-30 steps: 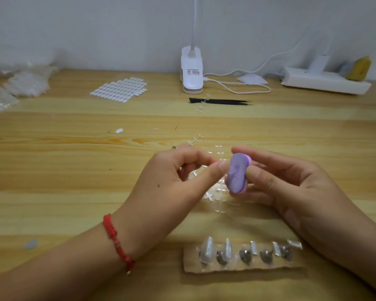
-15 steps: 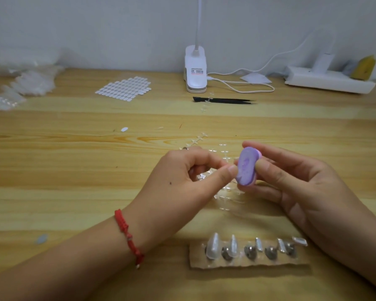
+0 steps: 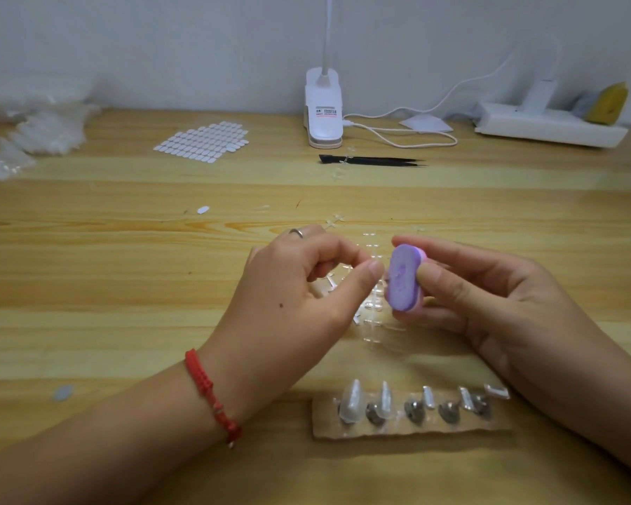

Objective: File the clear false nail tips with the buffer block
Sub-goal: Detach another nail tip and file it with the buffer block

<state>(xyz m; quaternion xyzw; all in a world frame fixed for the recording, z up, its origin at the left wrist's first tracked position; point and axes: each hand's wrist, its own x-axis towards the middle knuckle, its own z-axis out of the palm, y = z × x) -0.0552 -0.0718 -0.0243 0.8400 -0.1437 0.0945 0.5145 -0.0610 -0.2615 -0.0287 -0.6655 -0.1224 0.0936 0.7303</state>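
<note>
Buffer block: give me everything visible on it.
The buffer block is a rounded oblong, purple on its broad face with a pink layer behind, foam-like; the face shows darker smudges. It stands on end in the air, pinched by the right hand. The thumb tip of the left hand sits right at its left edge.

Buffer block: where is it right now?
Head view, just right of centre: the purple buffer block is gripped upright by the right hand, close beside the pinched fingertips of the left hand.
</note>
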